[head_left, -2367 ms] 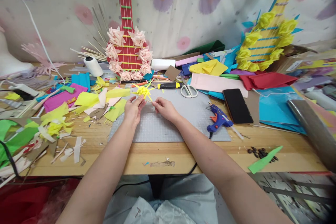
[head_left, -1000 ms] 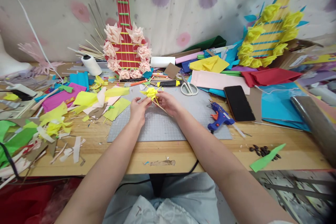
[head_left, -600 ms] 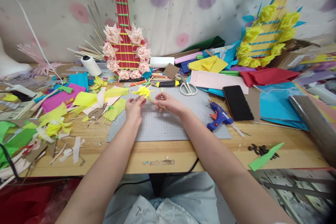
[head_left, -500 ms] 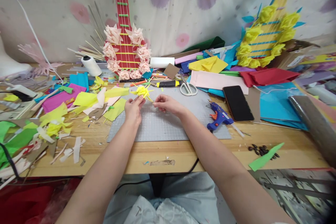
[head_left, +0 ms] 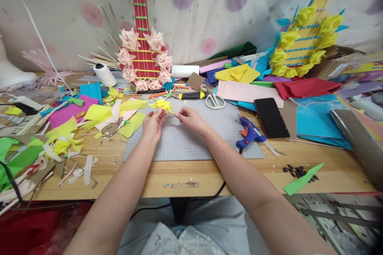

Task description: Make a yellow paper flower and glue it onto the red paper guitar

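A yellow paper flower (head_left: 162,104) with pointed, spread petals is held above the far left part of the grey cutting mat (head_left: 185,143). My left hand (head_left: 153,124) is closed around its underside, thumb and fingers pinching it from below. At the flower's right side, my right hand (head_left: 191,118) pinches a petal tip between thumb and forefinger. Beyond the hands lie white-handled scissors (head_left: 214,101) and a black-and-yellow utility knife (head_left: 192,95). A blue hot glue gun (head_left: 250,132) rests on the mat's right side.
Yellow paper scraps (head_left: 131,124) cover the left of the table. A phone (head_left: 271,117) and blue sheets (head_left: 318,121) lie right. Dark beads (head_left: 295,170) sit near the front edge. A red paper guitar (head_left: 145,61) and a yellow one (head_left: 302,44) stand behind.
The flower has tilted and turned slightly in my left hand. My right fingers have shifted a little along its right edge; everything on the table stays put.
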A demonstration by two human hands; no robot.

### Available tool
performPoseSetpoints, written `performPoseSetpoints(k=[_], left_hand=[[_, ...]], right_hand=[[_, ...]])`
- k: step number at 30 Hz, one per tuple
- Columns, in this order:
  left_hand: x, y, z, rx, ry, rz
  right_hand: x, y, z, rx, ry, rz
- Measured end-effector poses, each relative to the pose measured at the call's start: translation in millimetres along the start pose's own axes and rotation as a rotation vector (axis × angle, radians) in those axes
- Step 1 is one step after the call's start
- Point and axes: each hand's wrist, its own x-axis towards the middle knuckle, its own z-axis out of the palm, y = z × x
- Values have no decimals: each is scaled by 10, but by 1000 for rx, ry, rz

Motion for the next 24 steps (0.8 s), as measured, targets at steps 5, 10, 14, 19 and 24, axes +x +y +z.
performPoseSetpoints(k=[5,10,14,19,24], left_hand=[[-1,3,4,13,8,16],[13,-21,4,33,11,58],[40,-38,-16,37,16,80],[29,-31,-19,57,28,88],[-10,-10,2,69,56,49]], right_hand=[[-34,-51,-12,-124,-6,-25],[-48,-69,-21,-217,-23,-38],[-51,-39,1,-244,-3,-81],[-64,-13,18,-245,22,-149],[-61,-27,-8,-264,39,-141]])
